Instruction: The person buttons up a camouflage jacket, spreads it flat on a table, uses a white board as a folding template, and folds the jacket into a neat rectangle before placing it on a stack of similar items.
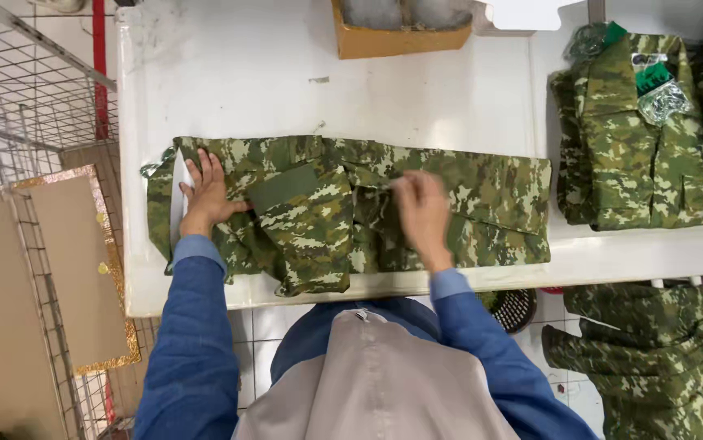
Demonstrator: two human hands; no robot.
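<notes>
A green camouflage shirt (351, 212) lies flat across the white bench (286, 81), stretched from left to right just in front of the person. It looks partly folded: one flap is turned over near the middle, with a plain green patch on top.

The step in hand looks like folding and smoothing the shirt. The left hand (204, 191) lies flat on the left end of the shirt. Its fingers (200, 167) are spread open and press down, holding nothing. Just beside them a white card (178, 195) peeks out at the shirt's edge. The right hand (423, 212) rests on the middle of the shirt. Its fingers are curled and seem to pinch a bit of cloth, but the hand is blurred, so I cannot tell for sure.

The next move likely calls for holding the left end still while the cloth in the middle gets pulled straight or folded over.

Farther out, a pile of folded camouflage shirts (636, 147) sits on the right of the bench. A cardboard box (400, 37) stands at the far edge. A wire rack (25, 90) stands on the left.
</notes>
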